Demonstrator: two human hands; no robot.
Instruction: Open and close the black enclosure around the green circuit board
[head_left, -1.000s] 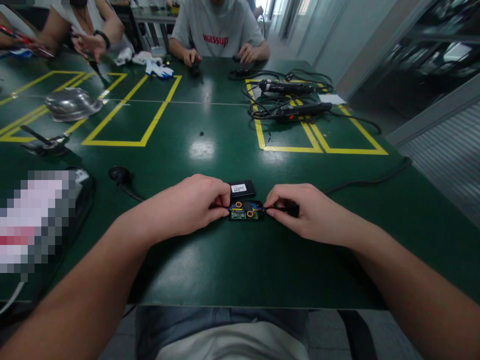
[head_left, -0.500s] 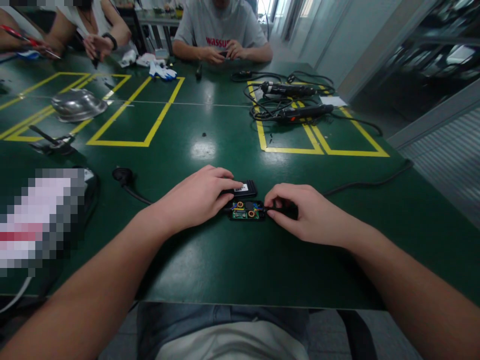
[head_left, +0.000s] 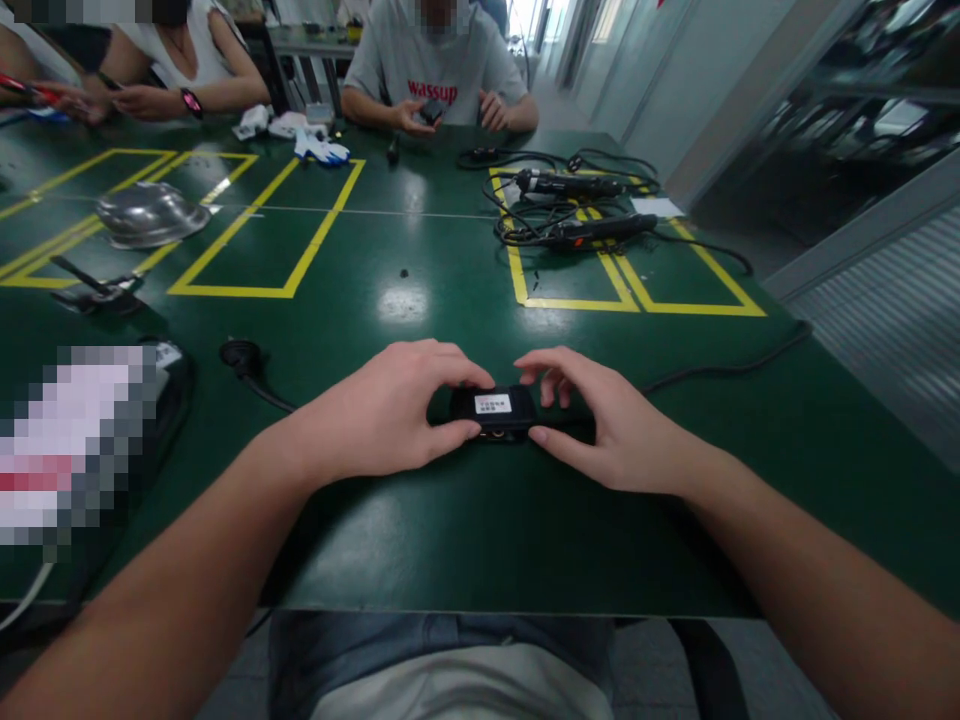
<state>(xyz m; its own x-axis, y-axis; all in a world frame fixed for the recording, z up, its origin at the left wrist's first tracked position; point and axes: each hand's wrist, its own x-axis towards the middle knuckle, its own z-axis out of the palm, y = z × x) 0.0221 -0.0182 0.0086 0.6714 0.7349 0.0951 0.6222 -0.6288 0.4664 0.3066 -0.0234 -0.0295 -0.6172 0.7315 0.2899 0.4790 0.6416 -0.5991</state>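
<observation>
In the middle of the head view, a black plastic cover with a white label lies over a small black case. A gap along the near side lets a bit of the circuit board show. My left hand grips the cover by its left end, thumb at the near edge and fingers at the far edge. At the right end, my right hand has thumb and fingers apart around the case and the black cable. Whether its thumb touches the case I cannot tell.
A black power plug on a cable lies left of my hands. Two corded black tools sit at the back right. A metal bowl and a metal piece with a handle are at left. Co-workers sit across the green table.
My left hand has brought the labelled cover from behind the case onto it, over the circuit board. My right hand's fingers have opened off the cable end. The co-worker opposite has moved their hands apart.
</observation>
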